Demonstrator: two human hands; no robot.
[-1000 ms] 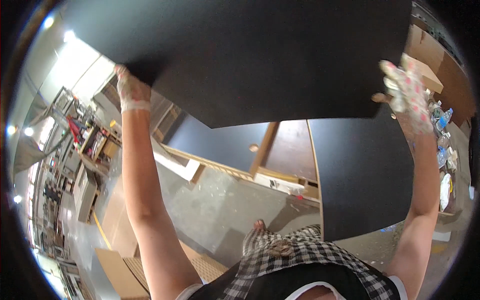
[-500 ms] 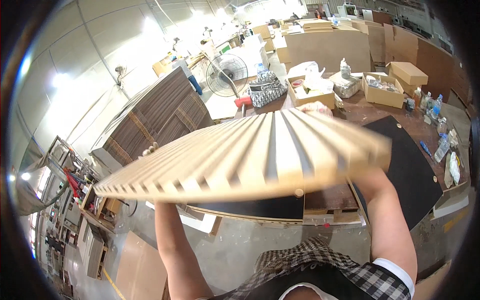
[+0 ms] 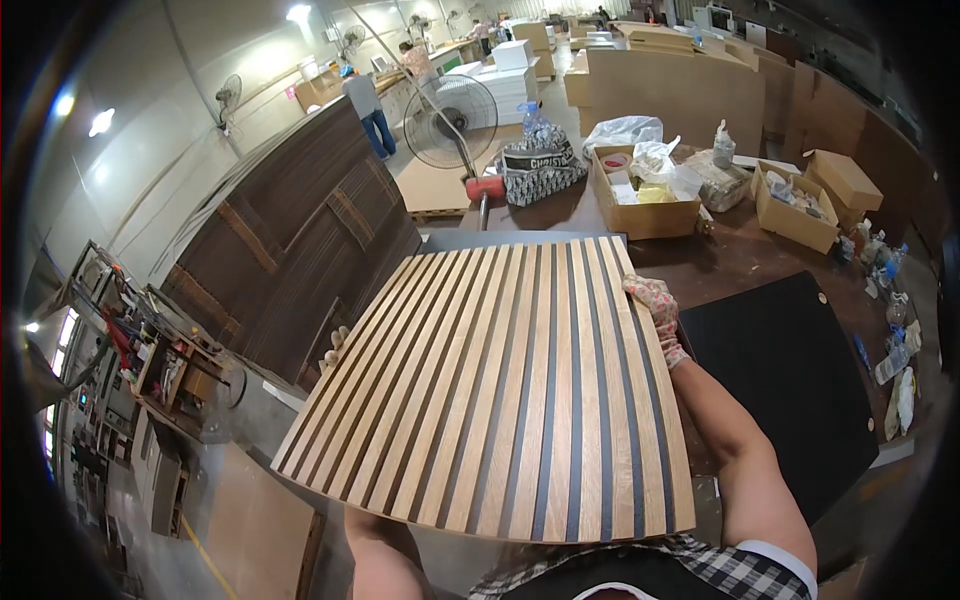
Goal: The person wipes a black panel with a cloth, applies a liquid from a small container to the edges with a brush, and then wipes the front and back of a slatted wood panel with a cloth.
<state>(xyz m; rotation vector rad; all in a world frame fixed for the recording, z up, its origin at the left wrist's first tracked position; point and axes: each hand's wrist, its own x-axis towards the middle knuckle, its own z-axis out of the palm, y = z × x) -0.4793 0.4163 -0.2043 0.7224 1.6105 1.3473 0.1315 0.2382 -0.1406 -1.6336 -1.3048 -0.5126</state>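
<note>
Between my hands is a slatted wooden panel (image 3: 490,390), with pale wood strips set apart over a dark backing. Its slatted face is turned up, and its near edge comes close to my body. My right hand (image 3: 656,312), in a floral-patterned glove, grips the right edge near the far corner. At the left edge, only the fingertips of my left hand (image 3: 335,345) show, curled round the panel's side; the panel hides the rest of that hand. A black panel (image 3: 780,380) lies on the dark worktable (image 3: 735,265) to the right of my right arm.
Stacked brown boards (image 3: 290,230) stand at left. On the worktable are a red-headed mallet (image 3: 484,190), a patterned bag (image 3: 540,170), an open carton (image 3: 650,215), a smaller carton (image 3: 797,215) and several bottles (image 3: 893,310). A standing fan (image 3: 450,120) and a person (image 3: 368,110) are farther back.
The slatted panel has tilted from nearly edge-on to showing its whole slatted face, and its near edge has come down toward my body. Both hands still hold its sides.
</note>
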